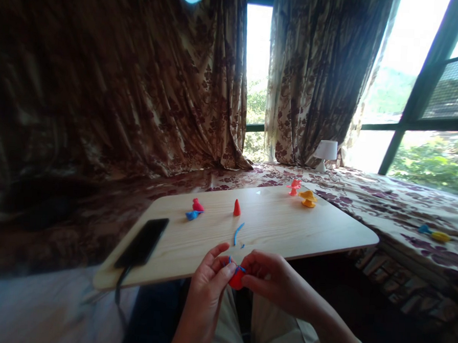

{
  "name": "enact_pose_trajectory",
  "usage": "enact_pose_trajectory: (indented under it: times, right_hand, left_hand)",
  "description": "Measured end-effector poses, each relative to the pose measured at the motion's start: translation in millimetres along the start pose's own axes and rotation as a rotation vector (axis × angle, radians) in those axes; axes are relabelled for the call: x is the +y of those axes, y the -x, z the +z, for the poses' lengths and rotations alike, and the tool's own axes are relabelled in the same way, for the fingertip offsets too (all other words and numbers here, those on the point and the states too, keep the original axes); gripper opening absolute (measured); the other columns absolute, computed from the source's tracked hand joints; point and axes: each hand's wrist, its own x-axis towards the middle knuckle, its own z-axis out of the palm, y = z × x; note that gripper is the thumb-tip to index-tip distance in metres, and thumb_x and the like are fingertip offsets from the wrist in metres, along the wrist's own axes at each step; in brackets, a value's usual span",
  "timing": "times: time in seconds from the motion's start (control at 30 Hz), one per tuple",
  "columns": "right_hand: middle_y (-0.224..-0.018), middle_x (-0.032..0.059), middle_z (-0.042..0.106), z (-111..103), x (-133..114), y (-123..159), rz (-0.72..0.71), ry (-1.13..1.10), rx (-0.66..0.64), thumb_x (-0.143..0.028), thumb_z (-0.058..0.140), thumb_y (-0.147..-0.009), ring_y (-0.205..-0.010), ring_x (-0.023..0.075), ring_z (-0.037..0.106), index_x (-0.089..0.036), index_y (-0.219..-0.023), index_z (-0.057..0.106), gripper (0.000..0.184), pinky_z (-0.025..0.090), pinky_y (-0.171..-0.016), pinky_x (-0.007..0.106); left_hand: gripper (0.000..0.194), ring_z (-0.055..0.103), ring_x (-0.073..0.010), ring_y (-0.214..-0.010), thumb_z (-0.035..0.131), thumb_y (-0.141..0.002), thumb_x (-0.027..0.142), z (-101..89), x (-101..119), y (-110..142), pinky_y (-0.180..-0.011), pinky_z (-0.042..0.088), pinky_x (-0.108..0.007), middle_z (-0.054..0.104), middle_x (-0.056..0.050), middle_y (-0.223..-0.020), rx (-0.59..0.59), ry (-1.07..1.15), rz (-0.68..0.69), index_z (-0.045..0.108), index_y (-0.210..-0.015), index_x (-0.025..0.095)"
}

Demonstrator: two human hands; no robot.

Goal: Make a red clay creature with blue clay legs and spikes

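Note:
Just off the near edge of the wooden table (210, 237), my left hand (210, 280) is closed on a small red clay piece (236, 280) with thin blue strands on its top. From the other side my right hand (267, 276) pinches at the blue strands (241, 269); its fingertips meet the piece's upper right. A blue clay strip (238, 234) and a tiny blue bit (242, 246) lie on the table just beyond my hands. Farther back stands a red clay cone (237, 208).
Left on the table are a pink-red figure (197, 205), a blue piece (192, 215) and a black phone (143, 243) with a cable. Coral (294, 187) and yellow (308, 198) figures stand far right. A white lamp (325, 153) is behind; a blue-yellow piece (440, 236) lies on the patterned cloth.

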Motion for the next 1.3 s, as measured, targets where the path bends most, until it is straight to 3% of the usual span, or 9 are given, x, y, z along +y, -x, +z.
enact_pose_trajectory:
  times: [0.23, 0.47, 0.53, 0.7, 0.87, 1.0, 1.13, 1.3]
  right_hand:
    - [-0.067, 0.0007, 0.062, 1.5, -3.8, -1.2, -0.003, -0.137, 0.012, -0.034, 0.069, -0.076, -0.061, 0.0109, 0.051, -0.013, -0.074, 0.061, 0.022, 0.039, -0.055, 0.022]
    - [-0.073, 0.0023, 0.064, 0.2, -3.0, -2.6, -0.063, -0.318, -0.02, -0.034, 0.069, -0.077, -0.067, 0.0125, 0.057, -0.014, -0.076, 0.06, 0.022, 0.043, -0.062, 0.023]
    - [-0.074, 0.003, 0.064, -2.1, -2.8, -2.0, -0.071, -0.257, -0.001, -0.033, 0.068, -0.079, -0.068, 0.0134, 0.057, -0.014, -0.08, 0.061, 0.02, 0.044, -0.062, 0.024]
    - [-0.069, 0.0007, 0.06, -7.6, -5.7, 0.2, -0.141, 0.006, 0.199, -0.027, 0.061, -0.081, -0.064, 0.0133, 0.055, -0.016, -0.078, 0.06, 0.012, 0.043, -0.059, 0.023]
    - [-0.071, -0.0003, 0.058, -4.3, -12.3, 1.5, -0.31, 0.186, 0.254, -0.018, 0.053, -0.085, -0.065, 0.0113, 0.053, -0.017, -0.072, 0.06, 0.015, 0.042, -0.06, 0.021]
    - [-0.072, -0.0003, 0.059, -7.5, -12.9, -9.3, -0.349, 0.226, 0.278, -0.017, 0.049, -0.086, -0.066, 0.0115, 0.053, -0.017, -0.075, 0.061, 0.017, 0.042, -0.062, 0.02]
    - [-0.067, 0.0002, 0.059, -22.5, 3.4, -41.4, -0.277, 0.269, 0.331, -0.02, 0.044, -0.086, -0.061, 0.0122, 0.054, -0.016, -0.074, 0.062, 0.022, 0.042, -0.058, 0.021]
    - [-0.061, 0.0019, 0.062, -38.7, 45.3, -83.1, -0.157, 0.51, 0.339, -0.02, 0.045, -0.084, -0.06, 0.0145, 0.056, -0.017, -0.064, 0.061, 0.026, 0.041, -0.056, 0.023]
  left_hand:
    - [0.047, 0.063, -0.0098, -0.071, 0.071, -0.074, 0.024, -2.1, 2.1, -1.1, -0.069, 0.05, -0.019, 0.068, -0.002, -0.079, -0.015, 0.085, -0.02, 0.055, -0.118, 0.016]
    - [0.052, 0.066, -0.0125, -0.08, 0.072, -0.07, 0.017, 0.1, 5.8, 3.8, -0.078, 0.049, -0.022, 0.07, -0.004, -0.087, -0.163, 0.195, -0.078, 0.055, -0.119, 0.018]
    - [0.054, 0.066, -0.012, -0.078, 0.074, -0.067, 0.017, 3.0, 7.2, 4.7, -0.078, 0.049, -0.022, 0.071, -0.003, -0.084, -0.117, 0.176, -0.029, 0.056, -0.119, 0.018]
    - [0.057, 0.065, -0.0111, -0.073, 0.077, -0.064, 0.019, 10.7, 10.5, 5.8, -0.076, 0.049, -0.021, 0.07, 0.0, -0.08, 0.008, 0.067, 0.064, 0.056, -0.117, 0.019]
    - [0.057, 0.065, -0.0117, -0.072, 0.077, -0.062, 0.02, 13.3, 10.3, 6.5, -0.073, 0.049, -0.022, 0.07, 0.0, -0.079, 0.049, 0.035, 0.11, 0.057, -0.115, 0.019]
    - [0.057, 0.065, -0.0115, -0.072, 0.076, -0.063, 0.021, 11.7, 9.7, 5.4, -0.074, 0.049, -0.021, 0.072, -0.002, -0.081, 0.077, 0.03, 0.117, 0.057, -0.116, 0.018]
    - [0.055, 0.065, -0.0111, -0.075, 0.076, -0.062, 0.02, 6.9, 8.1, 0.1, -0.075, 0.048, -0.02, 0.072, -0.002, -0.081, 0.125, 0.046, 0.114, 0.058, -0.114, 0.017]
    - [0.053, 0.065, -0.0097, -0.07, 0.077, -0.06, 0.021, 3.2, 4.6, -5.4, -0.071, 0.048, -0.017, 0.071, -0.001, -0.076, 0.201, 0.069, 0.148, 0.061, -0.11, 0.016]
